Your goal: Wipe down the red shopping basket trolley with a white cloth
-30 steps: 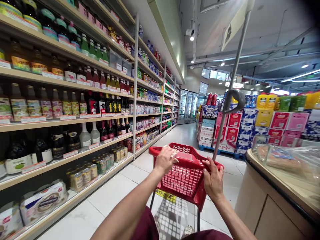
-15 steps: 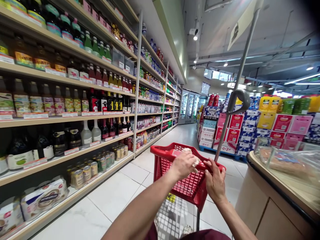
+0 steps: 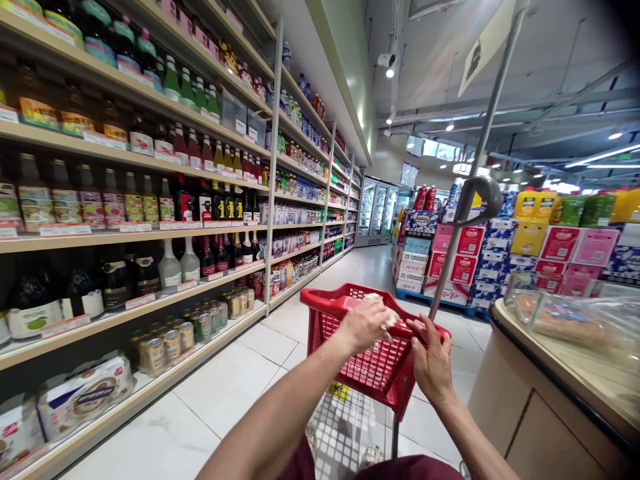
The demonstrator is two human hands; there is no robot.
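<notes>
A red plastic shopping cart (image 3: 320,313) with a lattice basket stands right in front of me. My left hand (image 3: 364,328) is closed around a crumpled whitish cloth (image 3: 388,323), pressed to the top of the cart's near rim. To its right, my right hand (image 3: 432,357) curls its fingers over the same rim, near the corner, with the thumb on the near side. A grey metal pole (image 3: 453,253) with a dark grey loop rises beside that corner. Inside the basket, the contents are mostly hidden by my hands and the lattice.
Tall shelves (image 3: 135,230) of bottles and cans line the left. Stacked drink cartons (image 3: 465,257) stand ahead on the right. A rounded counter (image 3: 520,387) with a clear case is close on the right. The tiled aisle (image 3: 367,267) runs toward glass-door fridges (image 3: 375,207).
The shelves and counter have shifted slightly in view, as the camera moved a little forward. The cloth has shifted a little in my left hand; my right hand keeps its place on the rim.
</notes>
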